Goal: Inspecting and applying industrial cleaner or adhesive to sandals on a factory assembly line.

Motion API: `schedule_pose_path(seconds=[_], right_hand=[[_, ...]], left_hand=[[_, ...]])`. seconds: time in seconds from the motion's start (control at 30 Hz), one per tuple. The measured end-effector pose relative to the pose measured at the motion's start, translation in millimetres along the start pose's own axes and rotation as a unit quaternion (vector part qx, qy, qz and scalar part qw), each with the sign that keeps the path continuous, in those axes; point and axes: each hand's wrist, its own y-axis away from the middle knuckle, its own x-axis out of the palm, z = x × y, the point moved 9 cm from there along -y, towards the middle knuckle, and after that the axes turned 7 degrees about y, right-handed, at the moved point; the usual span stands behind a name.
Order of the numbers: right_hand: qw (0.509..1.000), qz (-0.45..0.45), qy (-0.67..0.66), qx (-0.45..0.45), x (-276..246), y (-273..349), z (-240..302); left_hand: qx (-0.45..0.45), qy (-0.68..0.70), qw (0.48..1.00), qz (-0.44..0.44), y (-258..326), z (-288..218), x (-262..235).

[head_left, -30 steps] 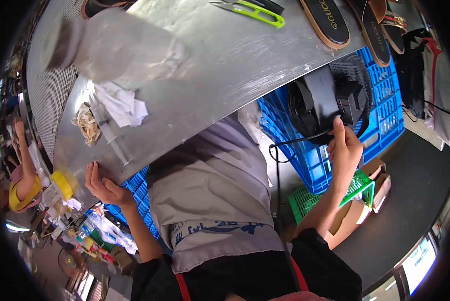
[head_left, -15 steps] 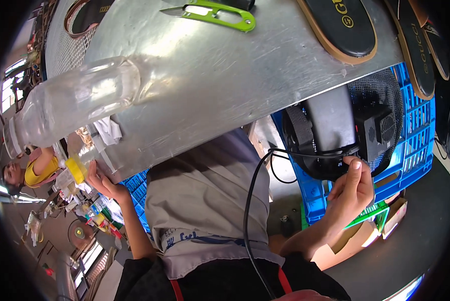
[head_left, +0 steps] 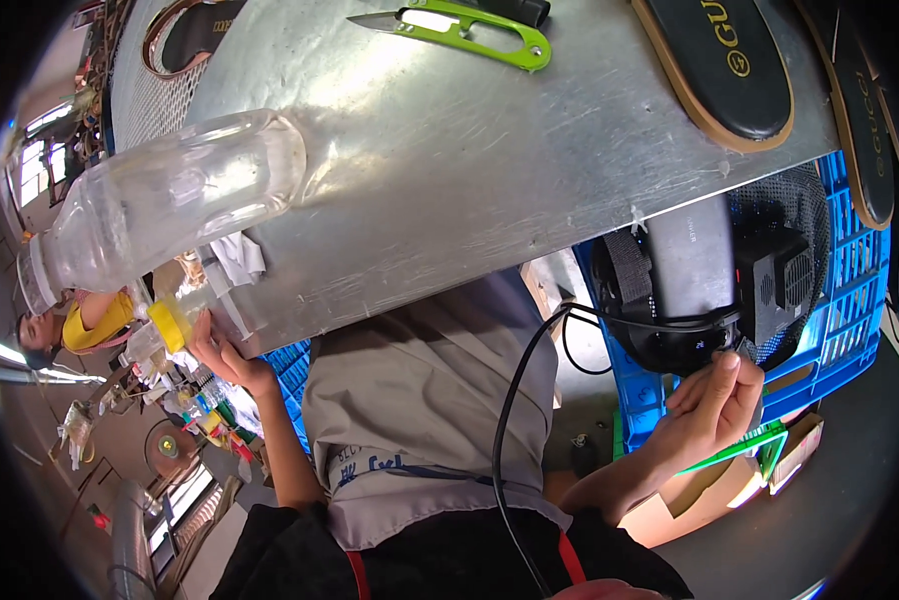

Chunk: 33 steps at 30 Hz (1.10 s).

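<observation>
Resting open and unloaded on the metal table's edge (head_left: 449, 190), the left hand (head_left: 227, 362) is lying toward nine o'clock, probably steadying the person. At four o'clock the right hand (head_left: 714, 402) is bunching its fingertips just below the black cable (head_left: 669, 325); I cannot tell whether they are gripping its end. Toward three o'clock the grey power bank (head_left: 689, 260) is sitting in a black mesh holder (head_left: 791, 205), seemingly to keep it contained. Compared with a second ago, the right fingertips are sitting lower, clear of the bank's end.
</observation>
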Motion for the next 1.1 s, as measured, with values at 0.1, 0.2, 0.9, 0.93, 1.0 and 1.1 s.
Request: schedule_pose_path(seconds=[0.1, 0.2, 0.9, 0.93, 1.0, 1.1], right_hand=[[0.999, 0.002, -0.045, -0.027, -3, 4, 0], [0.994, 0.010, -0.089, -0.057, -11, 13, 5], [0.679, 0.625, -0.094, -0.374, 159, 261, 146], [0.693, 0.553, -0.127, -0.444, 159, 257, 168], [0.698, 0.474, -0.159, -0.514, 166, 251, 194], [0.713, 0.383, -0.133, -0.571, 186, 232, 219]], left_hand=[[-0.003, 0.007, 1.000, -0.005, 0, 0, 0], [-0.006, 0.006, 1.000, -0.008, 0, -2, 0], [0.000, -0.035, 0.997, -0.075, -6, -22, -14], [-0.002, -0.032, 0.996, -0.081, -7, -26, -16], [-0.034, -0.056, 0.997, -0.027, -15, -27, -14], [-0.009, 0.106, 0.994, 0.005, -62, -38, -12]])
